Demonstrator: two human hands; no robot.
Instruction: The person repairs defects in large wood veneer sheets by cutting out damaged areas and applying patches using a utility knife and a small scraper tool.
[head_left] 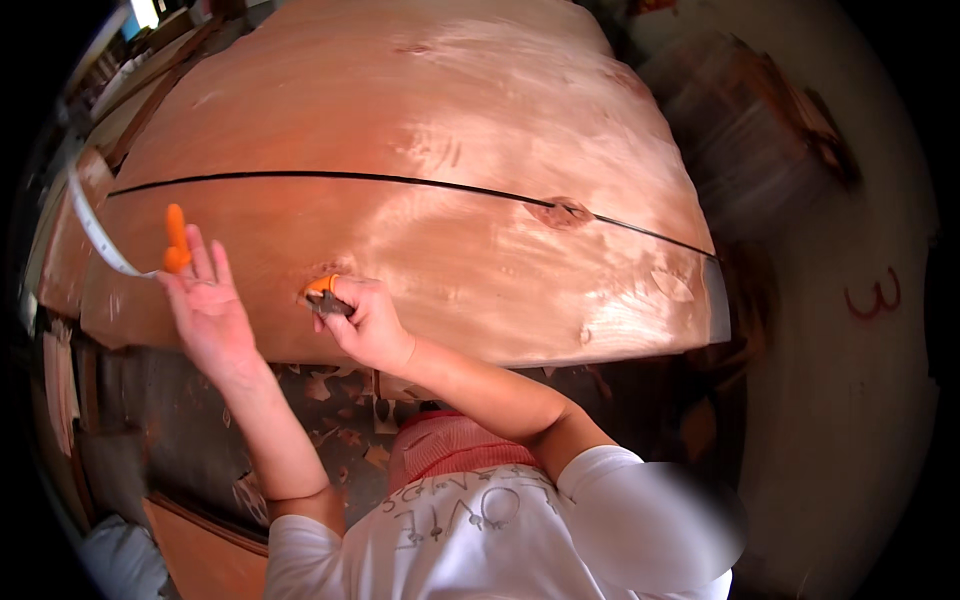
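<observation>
My left hand (pixel 210 315) is raised palm up over the left part of a broad reddish-brown wood sheet (pixel 450 270). Orange covers (pixel 176 228) sit on two of its fingers; the other fingers stretch out bare. Between thumb and forefinger it holds the end of a narrow white strip (pixel 98 236) with small marks, which curves away to the upper left. My right hand (pixel 370 322) is closed around a small dark tool (pixel 332 303) just above the sheet's near part. Its exact kind is hidden by the fingers. Orange shows at a fingertip there too.
A thin black line (pixel 370 179) runs across the sheet, through a dark knot (pixel 560 212). Scraps (pixel 320 385) litter the floor below the near edge. Wooden boards (pixel 205 545) stand at the lower left. A pale wall (pixel 850 400) with a red mark rises on the right.
</observation>
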